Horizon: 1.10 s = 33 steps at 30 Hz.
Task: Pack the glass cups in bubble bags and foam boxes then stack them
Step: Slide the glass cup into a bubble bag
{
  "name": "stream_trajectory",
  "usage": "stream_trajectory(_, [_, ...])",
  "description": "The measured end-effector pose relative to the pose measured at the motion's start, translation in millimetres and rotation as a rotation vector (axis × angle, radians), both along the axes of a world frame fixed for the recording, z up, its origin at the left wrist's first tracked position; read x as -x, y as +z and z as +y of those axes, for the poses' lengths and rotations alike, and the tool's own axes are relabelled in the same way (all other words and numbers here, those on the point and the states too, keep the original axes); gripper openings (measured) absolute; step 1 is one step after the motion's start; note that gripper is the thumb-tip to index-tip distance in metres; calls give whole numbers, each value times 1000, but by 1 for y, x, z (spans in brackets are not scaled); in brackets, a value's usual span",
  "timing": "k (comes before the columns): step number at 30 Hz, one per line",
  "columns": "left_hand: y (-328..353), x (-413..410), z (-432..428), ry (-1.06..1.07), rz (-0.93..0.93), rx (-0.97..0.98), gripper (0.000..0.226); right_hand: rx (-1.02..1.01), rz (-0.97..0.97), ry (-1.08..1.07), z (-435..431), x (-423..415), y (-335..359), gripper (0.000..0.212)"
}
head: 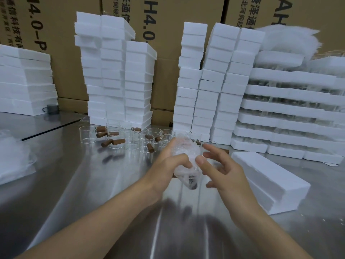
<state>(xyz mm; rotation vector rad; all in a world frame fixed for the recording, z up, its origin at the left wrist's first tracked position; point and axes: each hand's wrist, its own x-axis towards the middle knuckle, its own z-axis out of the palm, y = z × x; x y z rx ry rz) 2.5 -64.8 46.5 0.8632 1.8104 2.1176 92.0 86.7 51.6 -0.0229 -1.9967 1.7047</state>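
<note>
**Bagged cup in mid-air, gripped by one hand only**

My left hand (168, 165) curls round the bubble bag (183, 150) with a glass cup inside, its brown handle (192, 184) showing at the lower end. My right hand (220, 169) is spread wide, with only the thumb tip touching the bag.

The bag looks slick and its lower end seems loose, so I judge the cup could slide out onto the steel table (93, 184) and chip. A careless swing forward could also topple the bare glass cups (130, 139) standing farther off.

The open foam box (268, 180) lies near on the right. Tall foam stacks (119, 81) lean slightly against the cardboard cartons (168, 15) at the far side. Spare bubble bags (13, 161) lie on the left, and a grey mug (51, 109) sits far left.
</note>
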Motion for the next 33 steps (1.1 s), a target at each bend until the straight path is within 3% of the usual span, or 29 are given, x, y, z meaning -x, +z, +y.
stream_trajectory(3, [-2,3,2,-64,-88,-39,73,14,-1,49,0,0,0,50])
stream_trajectory(7, [-1,8,7,11,-234,-144,68,60,-16,39,2,1,-3,43])
stream_trajectory(10, [-4,13,5,32,-374,-130,85,59,-40,60,2,2,-5,27])
stream_trajectory(12, [-4,15,1,10,-416,-116,85,44,-53,91,1,3,-7,23])
stream_trajectory(17, [-5,22,0,-17,-495,-243,59,1,-62,115,0,4,-7,27])
stream_trajectory(22, [-6,15,1,-147,-503,-114,71,-139,-76,133,3,4,-11,44])
stream_trajectory(25, [-3,10,4,-100,-485,-68,64,-208,-64,161,7,7,-12,46])
stream_trajectory(28, [-4,10,3,38,-570,-89,56,-352,56,-70,23,6,-1,44])
stream_trajectory(30, [-6,14,-1,123,-626,-107,52,-645,77,-406,42,2,6,45])
stream_trajectory(33, [-4,20,-7,141,-745,-171,54,-951,-130,-799,75,-7,12,52])
